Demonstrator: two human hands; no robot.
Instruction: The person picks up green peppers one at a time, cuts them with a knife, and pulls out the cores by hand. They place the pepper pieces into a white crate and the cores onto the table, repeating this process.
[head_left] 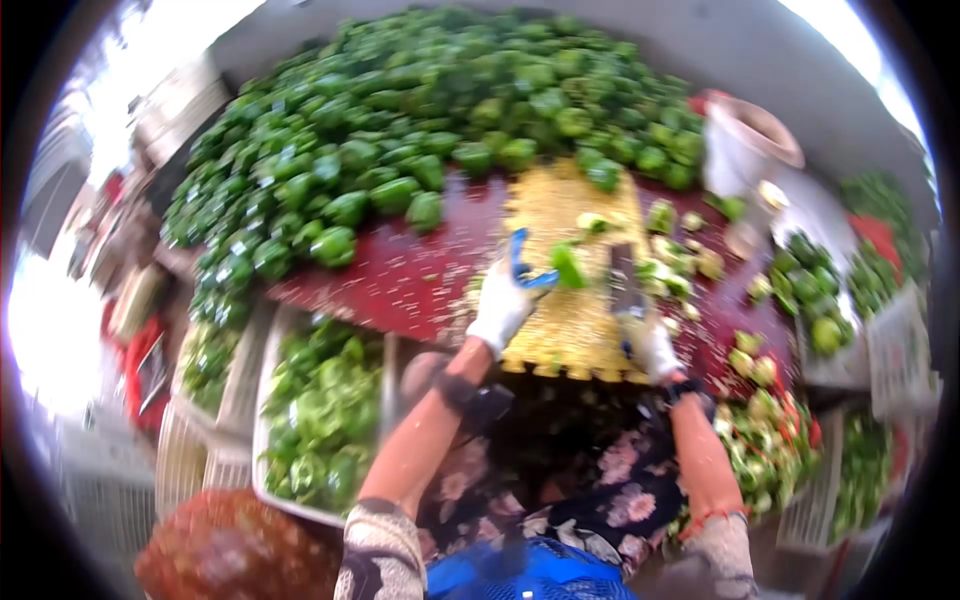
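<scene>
My left hand (pixel 505 300), in a white glove with blue fingertips, reaches over a yellow cutting mat (pixel 545 335). Its thumb and forefinger are spread apart. A piece of green pepper (pixel 568 265) is right at the lower blue fingertip, blurred. On the mat's right side my right hand (pixel 652 345), also in a white glove, is closed around a knife (pixel 625 280). The broad dark blade points away from me. A cut pepper piece (pixel 592 222) lies farther up the mat, and several pale pepper cores (pixel 670 265) are scattered just right of the blade.
A large heap of green bell peppers (pixel 400 110) covers the back of the red table (pixel 400 285). At lower left stands a white crate (pixel 268 440) of cut peppers. Pepper scraps (pixel 765 440) are piled at lower right. A white bucket (pixel 735 150) leans at back right.
</scene>
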